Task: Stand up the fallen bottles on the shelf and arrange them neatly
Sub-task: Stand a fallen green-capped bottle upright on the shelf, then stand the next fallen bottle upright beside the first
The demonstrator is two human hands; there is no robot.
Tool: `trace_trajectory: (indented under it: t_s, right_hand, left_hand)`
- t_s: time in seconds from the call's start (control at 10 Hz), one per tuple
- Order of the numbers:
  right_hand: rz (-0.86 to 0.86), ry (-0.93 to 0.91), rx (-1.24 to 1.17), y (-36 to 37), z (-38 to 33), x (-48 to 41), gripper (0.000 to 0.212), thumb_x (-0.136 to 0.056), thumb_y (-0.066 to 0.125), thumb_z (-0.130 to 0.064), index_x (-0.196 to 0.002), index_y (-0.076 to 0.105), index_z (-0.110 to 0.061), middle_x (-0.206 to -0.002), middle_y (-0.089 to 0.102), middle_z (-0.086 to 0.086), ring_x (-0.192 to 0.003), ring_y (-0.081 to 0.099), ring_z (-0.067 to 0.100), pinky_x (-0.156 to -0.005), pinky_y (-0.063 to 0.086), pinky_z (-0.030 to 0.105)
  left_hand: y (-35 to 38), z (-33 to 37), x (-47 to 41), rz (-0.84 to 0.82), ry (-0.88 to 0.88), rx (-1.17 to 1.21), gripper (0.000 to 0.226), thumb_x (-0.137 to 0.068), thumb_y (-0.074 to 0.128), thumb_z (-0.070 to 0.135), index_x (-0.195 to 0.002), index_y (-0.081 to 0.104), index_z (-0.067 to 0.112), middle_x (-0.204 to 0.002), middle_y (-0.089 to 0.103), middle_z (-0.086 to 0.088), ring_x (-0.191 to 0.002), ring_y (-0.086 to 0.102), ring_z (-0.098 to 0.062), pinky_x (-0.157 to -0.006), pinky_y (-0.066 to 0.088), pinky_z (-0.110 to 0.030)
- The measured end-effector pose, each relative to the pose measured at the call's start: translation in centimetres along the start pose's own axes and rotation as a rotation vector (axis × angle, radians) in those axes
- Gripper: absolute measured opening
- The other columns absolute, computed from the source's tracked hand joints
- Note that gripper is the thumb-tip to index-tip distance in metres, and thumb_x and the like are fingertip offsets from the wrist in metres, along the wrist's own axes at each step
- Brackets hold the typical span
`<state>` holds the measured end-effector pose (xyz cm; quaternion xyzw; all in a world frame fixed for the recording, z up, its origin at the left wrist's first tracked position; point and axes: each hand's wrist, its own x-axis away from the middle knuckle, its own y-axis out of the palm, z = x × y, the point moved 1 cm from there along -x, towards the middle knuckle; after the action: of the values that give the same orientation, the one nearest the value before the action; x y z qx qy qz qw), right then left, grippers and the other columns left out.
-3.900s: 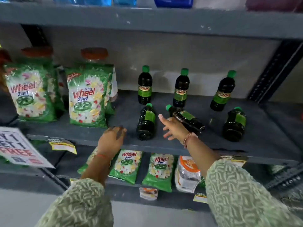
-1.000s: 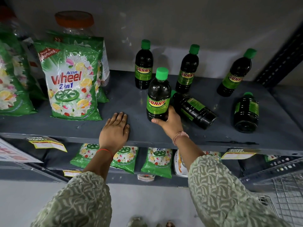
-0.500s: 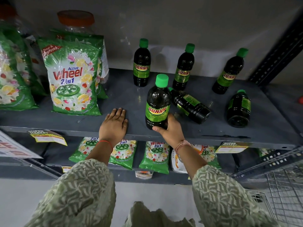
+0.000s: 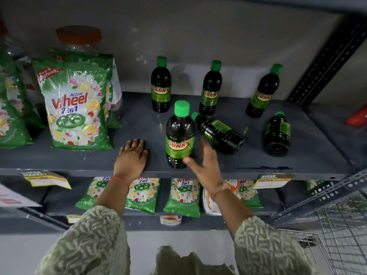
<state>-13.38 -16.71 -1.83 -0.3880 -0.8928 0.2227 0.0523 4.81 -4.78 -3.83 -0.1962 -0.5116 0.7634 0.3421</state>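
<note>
The fallen bottle [image 4: 218, 132] lies on the shelf [image 4: 297, 165] just past the right hand [image 4: 206, 165], cap pointing back-left and bottom front-right, so this open, empty hand is nearer than the left hand [image 4: 132, 157], pressed flat on the shelf.

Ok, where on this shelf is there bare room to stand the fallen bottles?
Bare shelf lies between the detergent bag and the front upright bottle, and along the front edge right of the right hand. It is crowded around the two fallen bottles.
</note>
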Motion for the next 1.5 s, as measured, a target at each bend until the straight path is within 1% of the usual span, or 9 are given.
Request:
trace_trajectory:
  t_s: [0.1, 0.2, 0.3, 0.5, 0.8, 0.9, 1.1, 1.3, 1.5]
  right_hand:
    - [0.258, -0.157, 0.338, -4.1, -1.3, -2.4, 0.087, -0.072, 0.036, -0.074, -0.128, 0.044, -0.008, -0.135, 0.040, 0.016, -0.124, 0.035, 0.029, -0.103, 0.029, 0.032]
    - [0.141, -0.029, 0.775, -7.9, -1.9, -7.3, 0.083, -0.070, 0.060, -0.061, -0.127, 0.042, -0.003, -0.133, 0.044, 0.020, -0.121, 0.038, 0.037, -0.100, 0.034, 0.041]
    - [-0.206, 0.309, 0.779, -9.1, -1.2, -10.3, 0.101, -0.059, 0.073, -0.058, -0.134, 0.029, -0.006, -0.135, 0.048, 0.016, -0.121, 0.046, 0.035, -0.096, 0.040, 0.040]
    - [0.077, 0.190, 0.795, -7.2, 0.2, -10.0, 0.077, -0.058, 0.077, -0.048, -0.116, 0.044, -0.008, -0.119, 0.059, 0.015, -0.111, 0.053, 0.034, -0.086, 0.045, 0.038]
    - [0.534, 0.009, -0.038, -2.8, 2.1, -7.5, 0.088, -0.056, 0.083, -0.029, -0.126, 0.038, 0.001, -0.123, 0.047, 0.021, -0.120, 0.042, 0.033, -0.103, 0.037, 0.038]
    - [0.517, 0.046, -0.071, -2.8, 2.8, -7.1, 0.090, -0.056, 0.083, -0.024, -0.129, 0.035, -0.004, -0.126, 0.038, 0.021, -0.123, 0.031, 0.031, -0.099, 0.024, 0.022]
    - [0.365, 0.027, -0.164, -4.4, 3.4, -6.3, 0.080, -0.063, 0.077, -0.009, -0.131, 0.035, -0.010, -0.111, 0.055, 0.004, -0.100, 0.055, 0.017, -0.079, 0.042, 0.002]
    - [0.333, 0.018, -0.018, -4.1, 3.4, -6.3, 0.092, -0.049, 0.086, -0.030, -0.124, 0.036, -0.011, -0.122, 0.043, 0.009, -0.116, 0.040, 0.018, -0.099, 0.035, 0.030]
    - [0.207, 0.062, -0.115, -5.2, 3.9, -5.8, 0.078, -0.062, 0.077, -0.007, -0.127, 0.033, -0.011, -0.108, 0.053, 0.003, -0.100, 0.055, 0.020, -0.079, 0.044, 0.021]
  left_hand:
    - [0.6, 1.2, -0.3, -0.005, 0.040, -0.001, 0.048, -0.096, 0.031, 0.023, -0.141, 0.027, 0.008, -0.154, 0.024, -0.012, -0.144, 0.014, -0.030, -0.118, 0.013, -0.043]
    - [1.2, 1.7, -0.2, 0.005, 0.068, -0.066, 0.057, -0.091, 0.020, 0.034, -0.141, 0.027, 0.009, -0.154, 0.026, -0.011, -0.143, 0.016, -0.030, -0.118, 0.015, -0.044]
    - [1.4, 1.6, 0.0, 0.023, 0.057, -0.095, 0.067, -0.082, 0.014, 0.040, -0.142, 0.026, 0.012, -0.154, 0.026, -0.009, -0.144, 0.016, -0.029, -0.118, 0.015, -0.043]
    - [1.7, 1.8, 0.0, 0.061, 0.046, -0.102, 0.065, -0.084, 0.014, 0.041, -0.142, 0.027, 0.015, -0.154, 0.027, -0.007, -0.144, 0.018, -0.027, -0.118, 0.016, -0.041]
    - [1.8, 1.8, 0.1, 0.068, 0.022, -0.097, 0.056, -0.091, 0.018, 0.038, -0.142, 0.026, 0.018, -0.155, 0.025, -0.002, -0.145, 0.015, -0.022, -0.119, 0.013, -0.037]
    - [1.7, 1.8, 0.1, 0.068, 0.026, -0.101, 0.062, -0.085, 0.015, 0.040, -0.142, 0.026, 0.018, -0.154, 0.025, -0.002, -0.145, 0.016, -0.022, -0.119, 0.013, -0.037]
    - [1.8, 1.8, 0.1, 0.074, 0.026, -0.100, 0.048, -0.096, 0.024, 0.032, -0.142, 0.026, 0.018, -0.155, 0.025, -0.003, -0.144, 0.016, -0.022, -0.119, 0.013, -0.037]
    - [1.8, 1.7, 0.0, 0.076, 0.034, -0.103, 0.048, -0.096, 0.025, 0.031, -0.142, 0.026, 0.017, -0.154, 0.026, -0.004, -0.144, 0.018, -0.023, -0.118, 0.014, -0.038]
    - [1.6, 2.0, 0.2, 0.070, 0.027, -0.080, 0.048, -0.096, 0.028, 0.029, -0.143, 0.024, 0.017, -0.155, 0.024, -0.004, -0.145, 0.015, -0.023, -0.119, 0.012, -0.037]
